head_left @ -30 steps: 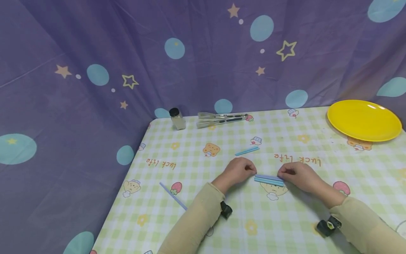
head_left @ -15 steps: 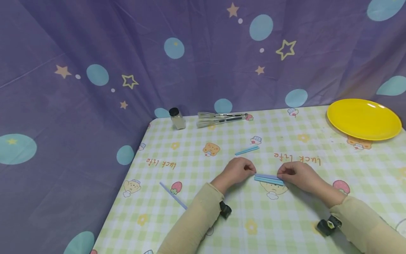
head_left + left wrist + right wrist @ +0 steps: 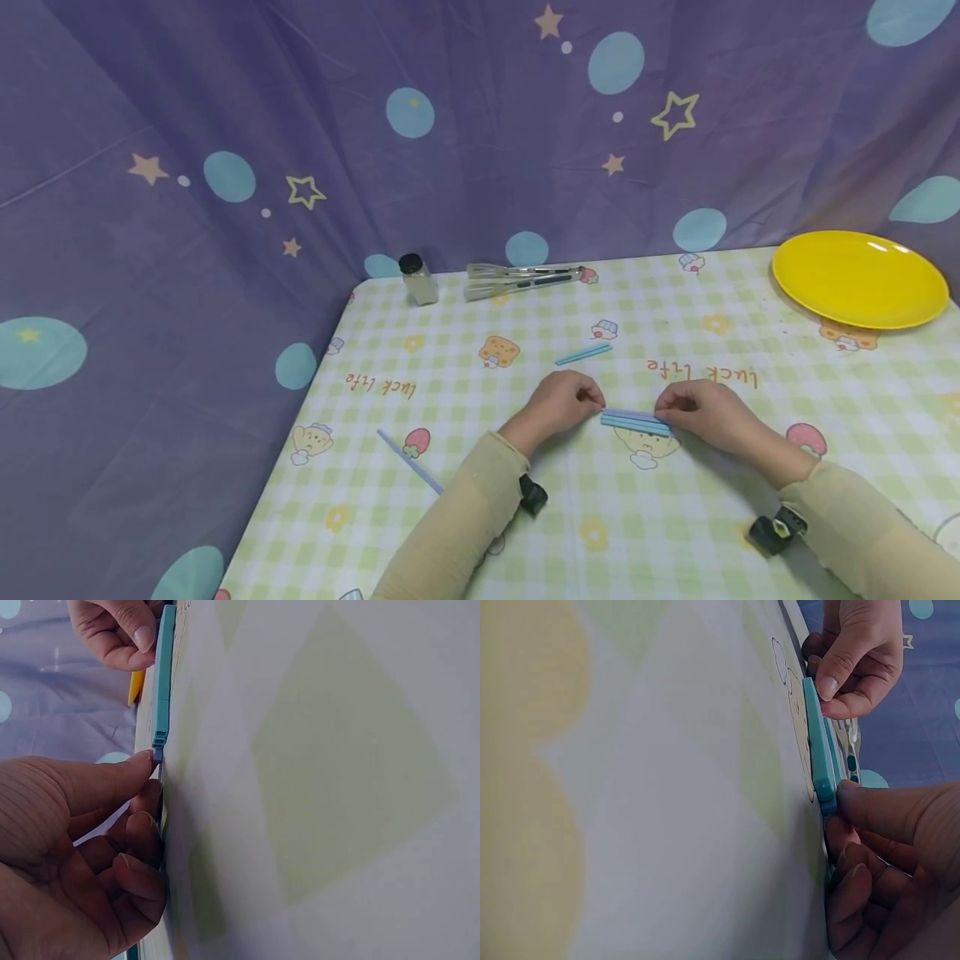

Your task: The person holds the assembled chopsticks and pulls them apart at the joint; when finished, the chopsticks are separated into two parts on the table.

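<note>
On the tabletop (image 3: 645,542), a purple stick (image 3: 628,413) alongside blue sticks (image 3: 635,426) is pinched at its opposite ends by the left hand (image 3: 564,407) and the right hand (image 3: 702,414); judged light, stiff and smooth enough to slip, it is best held lightly by both ends.

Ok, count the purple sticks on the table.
2 visible: a purple stick between the left hand and right hand, along the far side of the light-blue sticks; a second purple stick left of the left sleeve. More may be hidden.
</note>
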The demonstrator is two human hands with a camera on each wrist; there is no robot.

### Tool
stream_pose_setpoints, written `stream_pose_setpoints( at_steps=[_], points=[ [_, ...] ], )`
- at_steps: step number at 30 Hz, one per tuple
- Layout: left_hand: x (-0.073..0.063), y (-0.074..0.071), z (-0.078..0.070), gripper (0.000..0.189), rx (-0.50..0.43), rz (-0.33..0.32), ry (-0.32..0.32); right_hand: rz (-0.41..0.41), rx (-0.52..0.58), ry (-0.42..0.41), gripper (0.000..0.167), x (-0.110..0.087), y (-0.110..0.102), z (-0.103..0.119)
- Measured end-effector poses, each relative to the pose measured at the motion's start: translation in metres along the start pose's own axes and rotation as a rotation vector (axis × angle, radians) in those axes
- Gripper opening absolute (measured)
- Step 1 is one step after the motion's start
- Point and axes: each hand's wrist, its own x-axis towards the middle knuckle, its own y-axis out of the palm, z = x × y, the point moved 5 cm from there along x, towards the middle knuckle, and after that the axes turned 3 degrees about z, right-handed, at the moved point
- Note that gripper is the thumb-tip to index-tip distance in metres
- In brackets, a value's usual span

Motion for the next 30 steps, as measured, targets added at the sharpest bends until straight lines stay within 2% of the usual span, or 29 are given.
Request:
stream_pose_setpoints(
  at_steps=[30],
  points=[
    [0.0017,0.0025,0.0017,0.012,0.026,-0.013,-0.008,-0.002,0.016,0.002,0.005,-0.0014,0.0002,-0.0001]
  ],
)
